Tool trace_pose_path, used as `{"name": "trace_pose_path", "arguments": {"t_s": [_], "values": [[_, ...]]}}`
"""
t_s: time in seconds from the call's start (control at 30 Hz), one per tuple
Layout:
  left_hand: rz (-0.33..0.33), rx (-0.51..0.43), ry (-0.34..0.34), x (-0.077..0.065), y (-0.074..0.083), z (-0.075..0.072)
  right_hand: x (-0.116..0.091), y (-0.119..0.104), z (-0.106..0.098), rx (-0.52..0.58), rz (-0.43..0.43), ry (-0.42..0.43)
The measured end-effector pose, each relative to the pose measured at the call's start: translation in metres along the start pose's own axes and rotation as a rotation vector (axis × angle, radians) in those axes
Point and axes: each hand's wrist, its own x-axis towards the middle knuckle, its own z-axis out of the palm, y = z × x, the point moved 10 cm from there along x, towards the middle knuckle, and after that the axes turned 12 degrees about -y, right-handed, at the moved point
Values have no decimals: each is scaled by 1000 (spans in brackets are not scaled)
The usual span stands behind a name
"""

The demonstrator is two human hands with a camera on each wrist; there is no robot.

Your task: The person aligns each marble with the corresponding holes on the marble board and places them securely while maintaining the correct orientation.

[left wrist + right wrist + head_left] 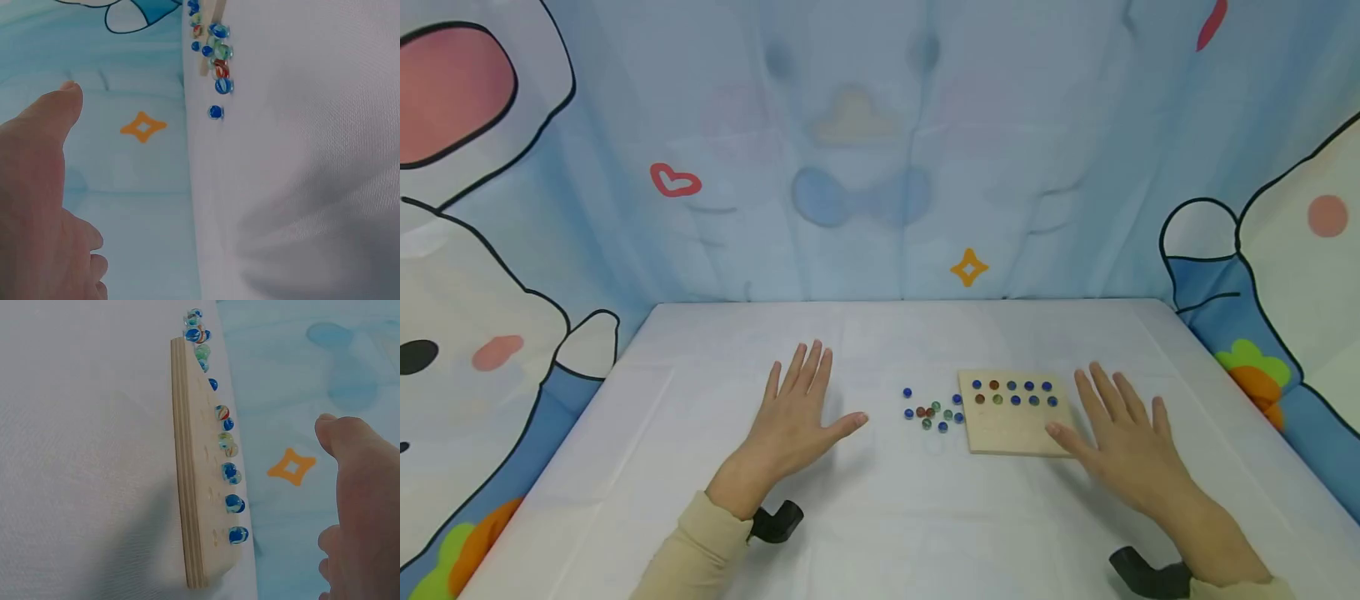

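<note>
Currently on show: one wooden board, marbles, two spread hands

Wooden board (pixel 1009 436): one, pale, layered at the edge, lying flat on the white table (pixel 925 517), right of centre; shallow hollows show in its nearer part.
Set marbles (pixel 1015 400): two rows of five along the board's far half, mostly blue, with some red and greenish.
Loose marbles (pixel 929 412): a scattered group in blue, red and green, just beside the board's left edge; some touch or nearly touch.
Left hand (pixel 792 429): raised above the table, left of the loose marbles; grip wide, fingers straight, thumb spread, holding nothing.
Right hand (pixel 1131 454): raised at the board's right side, thumb tip over its near right corner in the head view; grip equally wide, holding nothing.
Sleeves (pixel 692 550): beige, two.
Wrist mounts (pixel 778 522): black, two.
Curtain (pixel 730 250): blue, cartoon-printed, behind the table.
</note>
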Motion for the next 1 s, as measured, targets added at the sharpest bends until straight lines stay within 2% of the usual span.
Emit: {"name": "trace_pose_path", "arguments": {"t_s": [0.33, 0.63, 1.0], "values": [[48, -61, -5, 10, 14, 15, 5, 7, 24, 22, 40, -67], [134, -127, -11, 27, 34, 32, 11, 5, 42, 79, 12, -125], [183, -223, -29, 48, 54, 45, 15, 5, 54, 89, 48, -128]]}}
